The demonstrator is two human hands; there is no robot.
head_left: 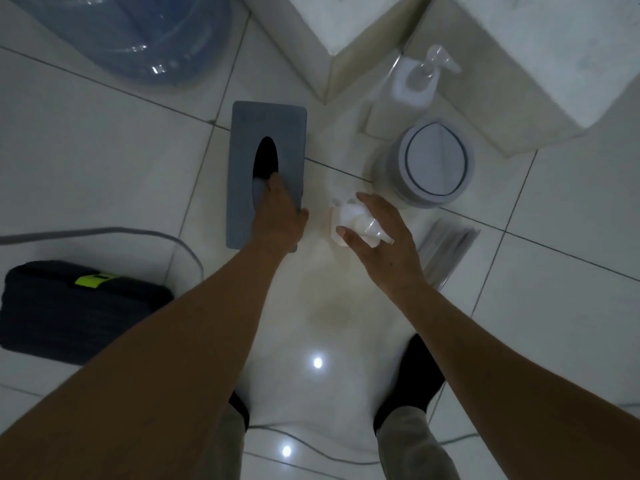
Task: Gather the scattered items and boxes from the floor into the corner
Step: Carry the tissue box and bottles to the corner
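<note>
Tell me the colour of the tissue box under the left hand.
The tissue box is grey; head view.

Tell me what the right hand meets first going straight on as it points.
The right hand would most likely meet the crumpled white wad just ahead of its spread fingers; its height above it is unclear.
</note>
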